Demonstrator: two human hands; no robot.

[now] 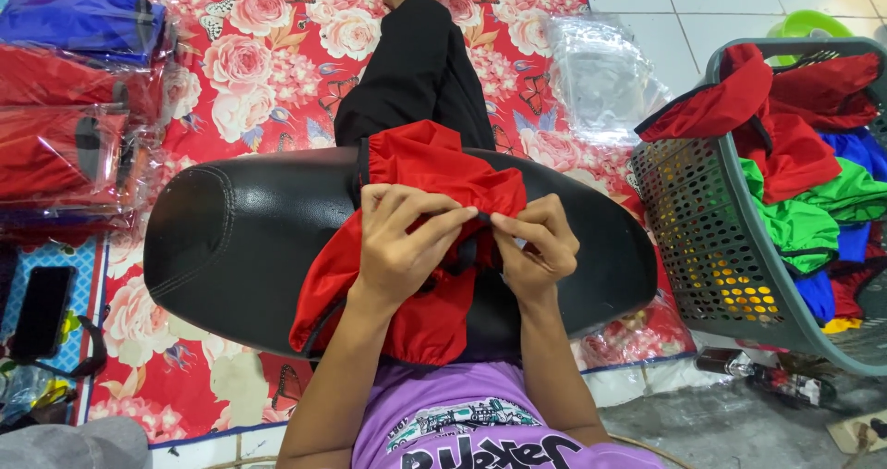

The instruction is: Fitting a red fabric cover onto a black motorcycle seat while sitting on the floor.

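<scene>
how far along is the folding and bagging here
Done: bagged red and blue garments are stacked at the left. In hand: the left hand and right hand pinch a red garment on the black cushion. Left: the grey basket holds many loose garments; empty clear bags wait on the mat.

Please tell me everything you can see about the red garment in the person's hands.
The red garment is thin, slightly shiny fabric with dark trim at its edges. It lies crumpled across a black padded cushion on the person's lap. The left hand and right hand both pinch its edge near the middle.
</scene>
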